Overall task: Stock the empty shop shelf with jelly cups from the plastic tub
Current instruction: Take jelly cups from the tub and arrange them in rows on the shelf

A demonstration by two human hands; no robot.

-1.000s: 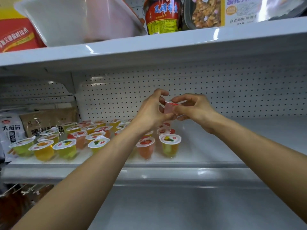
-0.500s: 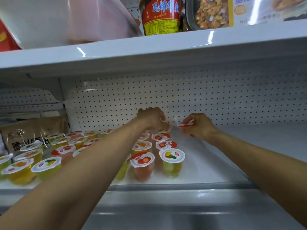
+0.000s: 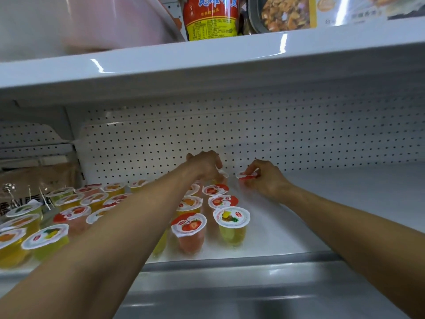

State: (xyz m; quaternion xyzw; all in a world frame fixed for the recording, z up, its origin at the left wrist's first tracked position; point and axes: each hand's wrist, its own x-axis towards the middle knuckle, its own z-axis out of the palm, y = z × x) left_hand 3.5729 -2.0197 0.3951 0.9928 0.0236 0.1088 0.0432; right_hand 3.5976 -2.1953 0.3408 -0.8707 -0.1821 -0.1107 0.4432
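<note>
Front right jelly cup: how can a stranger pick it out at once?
On the white shelf before the pegboard wall, the jelly cup stands frontmost in the rightmost row. It has yellow jelly, a pineapple lid; its left neighbour is red strawberry.

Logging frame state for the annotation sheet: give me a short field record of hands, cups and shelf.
left hand: at the back of the rows, fingers curled down over a cup; grip not visible
right hand: pinches a red-lidded jelly cup near the pegboard, right of the rows
jelly cups: upright in rows on the left part of the shelf
plastic tub: on the upper shelf, top left
</note>
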